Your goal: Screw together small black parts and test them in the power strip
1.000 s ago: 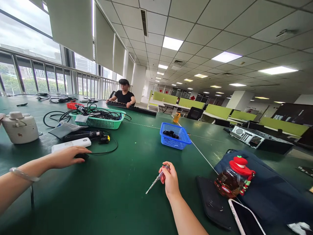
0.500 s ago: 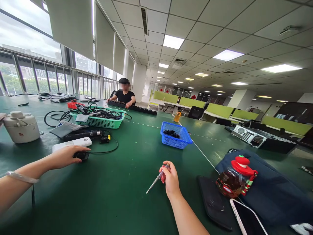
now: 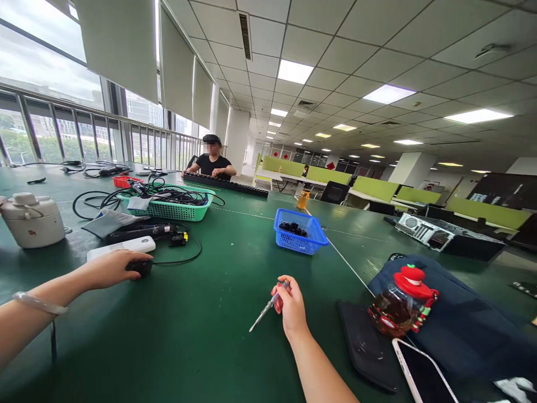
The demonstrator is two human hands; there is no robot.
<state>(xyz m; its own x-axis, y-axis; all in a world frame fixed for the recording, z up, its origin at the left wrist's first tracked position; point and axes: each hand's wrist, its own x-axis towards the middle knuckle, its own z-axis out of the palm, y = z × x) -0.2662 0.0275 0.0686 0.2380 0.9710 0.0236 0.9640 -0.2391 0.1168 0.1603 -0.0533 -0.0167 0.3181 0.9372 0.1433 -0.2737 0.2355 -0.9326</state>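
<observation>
The left hand point(image 3: 113, 267) rests low over the bench point(image 3: 201, 347), its fingers and thumb parted just enough to clasp a small black box point(image 3: 145, 268) beside a white power pack point(image 3: 136, 245). The right hand point(image 3: 292, 305) has its fingers curled snugly round the handle of a screwdriver point(image 3: 262, 317), its tip pointing down and leftward, well apart from the box. The box could slip or twist if that one-handed clasp loosens, and a tug on its thin cable point(image 3: 184, 262) could drag it; a careless swing of the bare tip could scratch the bench. The jar point(image 3: 392, 308) carries a small red-and-white label, too small to read; no brand is legible anywhere
</observation>
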